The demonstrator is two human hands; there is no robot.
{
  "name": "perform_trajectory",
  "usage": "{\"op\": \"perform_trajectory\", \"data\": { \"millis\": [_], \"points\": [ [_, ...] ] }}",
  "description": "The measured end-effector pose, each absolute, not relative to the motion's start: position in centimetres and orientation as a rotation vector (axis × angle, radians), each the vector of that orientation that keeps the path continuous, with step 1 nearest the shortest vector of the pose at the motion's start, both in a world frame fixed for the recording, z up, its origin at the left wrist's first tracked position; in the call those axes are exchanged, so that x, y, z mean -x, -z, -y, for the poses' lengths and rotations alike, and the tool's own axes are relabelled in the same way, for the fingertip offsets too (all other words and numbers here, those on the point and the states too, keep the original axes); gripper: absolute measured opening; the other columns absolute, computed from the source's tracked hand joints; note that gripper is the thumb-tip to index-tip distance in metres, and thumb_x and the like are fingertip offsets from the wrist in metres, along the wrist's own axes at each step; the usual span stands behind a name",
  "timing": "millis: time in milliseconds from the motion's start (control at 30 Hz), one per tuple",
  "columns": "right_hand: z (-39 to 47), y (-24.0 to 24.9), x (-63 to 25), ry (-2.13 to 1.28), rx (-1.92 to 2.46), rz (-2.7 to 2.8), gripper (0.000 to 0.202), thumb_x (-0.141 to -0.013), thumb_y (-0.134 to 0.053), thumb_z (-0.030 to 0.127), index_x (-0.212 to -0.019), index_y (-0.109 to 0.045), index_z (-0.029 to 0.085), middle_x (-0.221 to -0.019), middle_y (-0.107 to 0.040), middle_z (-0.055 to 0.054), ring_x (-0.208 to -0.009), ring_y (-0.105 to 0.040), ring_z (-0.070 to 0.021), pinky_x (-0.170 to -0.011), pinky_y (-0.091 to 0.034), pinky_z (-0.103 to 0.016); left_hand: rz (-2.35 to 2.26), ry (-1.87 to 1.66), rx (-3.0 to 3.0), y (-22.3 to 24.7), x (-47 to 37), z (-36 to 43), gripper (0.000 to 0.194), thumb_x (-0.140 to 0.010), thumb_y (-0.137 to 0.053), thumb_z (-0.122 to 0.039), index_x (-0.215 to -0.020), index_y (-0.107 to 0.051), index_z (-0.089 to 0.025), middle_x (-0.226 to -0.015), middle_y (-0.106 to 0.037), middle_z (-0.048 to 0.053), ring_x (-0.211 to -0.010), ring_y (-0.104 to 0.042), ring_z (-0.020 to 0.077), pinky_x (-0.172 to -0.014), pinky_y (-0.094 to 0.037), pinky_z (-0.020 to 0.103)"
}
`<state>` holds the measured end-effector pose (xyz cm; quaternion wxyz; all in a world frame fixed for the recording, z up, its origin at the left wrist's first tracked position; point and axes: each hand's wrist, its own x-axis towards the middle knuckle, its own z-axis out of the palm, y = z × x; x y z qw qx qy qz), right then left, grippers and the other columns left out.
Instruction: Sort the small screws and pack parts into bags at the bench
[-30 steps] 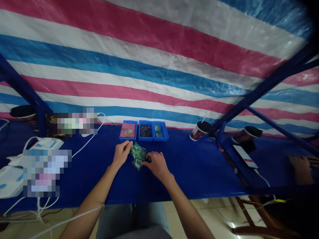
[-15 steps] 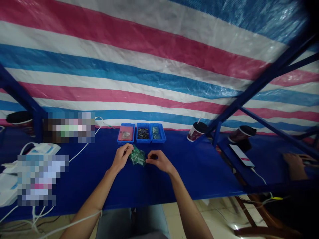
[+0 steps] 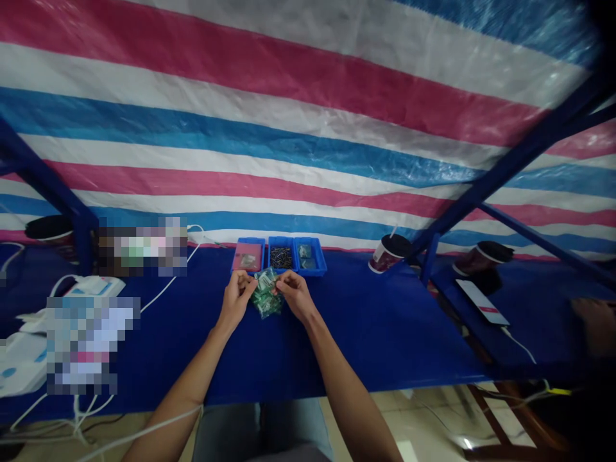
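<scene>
My L hand (image 3: 235,298) & R hand (image 3: 296,296) pinch the bag (image 3: 267,295) at L/R sides, mid-table (image 3: 385,333), just near of the trays (image 3: 312,272). Prob. light, floppy, slippery; green bits (image 3: 269,307) maybe fragile, so I'd grip edges only.

Forearms (image 3: 201,366) are bare, trousers (image 3: 303,423) grey-blue, the top (image 3: 294,452) grey.

On our table (image 3: 366,340), the bag (image 3: 267,303) is between our left hand (image 3: 237,296) and our right hand (image 3: 296,296). Behind it, three bins stand side by side: the left bin (image 3: 263,255), the middle bin (image 3: 280,240) with screws (image 3: 280,258) in it, and the right bin (image 3: 321,259). Right of these we have a cup (image 3: 385,255); farther right, on a neighbouring table (image 3: 534,314), a phone (image 3: 481,301) lies before another cup (image 3: 479,260). A sheet (image 3: 308,160) hangs behind everything.
</scene>
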<state>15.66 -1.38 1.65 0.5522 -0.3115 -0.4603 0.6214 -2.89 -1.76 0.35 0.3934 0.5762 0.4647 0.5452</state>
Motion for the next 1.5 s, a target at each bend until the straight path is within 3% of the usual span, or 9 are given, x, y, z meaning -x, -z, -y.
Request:
{"op": "perform_trajectory", "data": {
  "millis": [133, 267, 467, 633, 900, 1133, 1300, 1500],
  "points": [
    [1.9, -0.8, -15.6, -1.449, 0.717, 1.035, 0.031, -0.074, -0.08, 0.035, -0.075, -0.054, 0.02, -0.077, -0.063, 0.0, -0.068, -0.062, -0.0148, -0.071, -0.048, -0.029, -1.087, -1.186, -1.561, -0.9, 2.8, 2.2, 0.029, -0.093, -0.057, -0.044, -0.084, -0.055, -0.017, -0.073, -0.058, -0.001, -0.065, -0.052, 0.0123, -0.063, -0.039, 0.022],
    [2.5, -1.1, -15.9, -1.451, 0.777, 1.106, 0.031, -0.075, -0.08, 0.039, -0.078, -0.056, 0.02, -0.075, -0.064, 0.0, -0.07, -0.063, -0.0163, -0.073, -0.05, -0.031, -1.045, -1.099, -1.603, -1.2, 2.6, 2.7, 0.031, -0.093, -0.056, -0.045, -0.087, -0.061, -0.015, -0.078, -0.063, 0.002, -0.07, -0.056, 0.0154, -0.066, -0.042, 0.024],
    [2.6, -1.3, -16.2, -1.386, 0.915, 1.284, 0.031, -0.082, -0.073, 0.048, -0.085, -0.063, 0.019, -0.064, -0.061, 0.001, -0.06, -0.055, -0.0141, -0.063, -0.045, -0.027, -1.124, -1.102, -1.71, -1.2, 2.8, 2.5, 0.038, -0.093, -0.055, -0.047, -0.072, -0.059, -0.015, -0.064, -0.051, -0.001, -0.059, -0.044, 0.013, -0.058, -0.032, 0.024],
    [2.5, -0.3, -16.0, -1.286, 1.011, 1.356, 0.04, -0.081, -0.07, 0.054, -0.068, -0.058, 0.018, -0.058, -0.057, 0.002, -0.052, -0.048, -0.0115, -0.054, -0.037, -0.024, -1.126, -1.057, -1.722, -1.4, 2.7, 2.6, 0.039, -0.092, -0.055, -0.046, -0.068, -0.057, -0.016, -0.059, -0.047, -0.002, -0.057, -0.042, 0.0123, -0.056, -0.03, 0.024],
    [2.8, -0.5, -15.7, -1.243, 1.007, 1.333, 0.041, -0.081, -0.071, 0.053, -0.066, -0.056, 0.019, -0.057, -0.055, 0.002, -0.052, -0.046, -0.0116, -0.054, -0.036, -0.024, -1.113, -1.041, -1.691, -1.4, 2.6, 2.6, 0.032, -0.09, -0.059, -0.045, -0.076, -0.058, -0.016, -0.062, -0.048, -0.003, -0.057, -0.041, 0.0117, -0.055, -0.03, 0.024],
    [2.9, -0.8, -15.4, -1.322, 0.969, 1.34, 0.035, -0.08, -0.072, 0.052, -0.08, -0.064, 0.018, -0.062, -0.057, 0.002, -0.055, -0.048, -0.0116, -0.054, -0.037, -0.024, -1.143, -1.048, -1.715, -1.2, 2.9, 2.6, 0.035, -0.089, -0.06, -0.046, -0.072, -0.058, -0.016, -0.061, -0.049, -0.002, -0.057, -0.042, 0.0123, -0.056, -0.032, 0.024],
    [2.9, -0.2, -15.5, -1.237, 1.0, 1.374, 0.042, -0.082, -0.07, 0.052, -0.064, -0.055, 0.017, -0.057, -0.05, 0.003, -0.052, -0.042, -0.0096, -0.051, -0.032, -0.022, -1.097, -0.995, -1.787, -1.1, 2.7, 2.5, 0.036, -0.09, -0.06, -0.044, -0.067, -0.055, -0.016, -0.059, -0.051, -0.003, -0.056, -0.044, 0.012, -0.057, -0.032, 0.024],
    [2.9, -0.2, -15.7, -1.262, 0.973, 1.407, 0.045, -0.082, -0.069, 0.054, -0.063, -0.052, 0.018, -0.055, -0.047, 0.004, -0.052, -0.041, -0.0099, -0.052, -0.032, -0.023, -1.044, -0.952, -1.774, -1.2, 2.7, 2.5, 0.033, -0.093, -0.057, -0.043, -0.076, -0.061, -0.015, -0.062, -0.057, -0.001, -0.058, -0.048, 0.013, -0.059, -0.034, 0.024]
  ]
}}
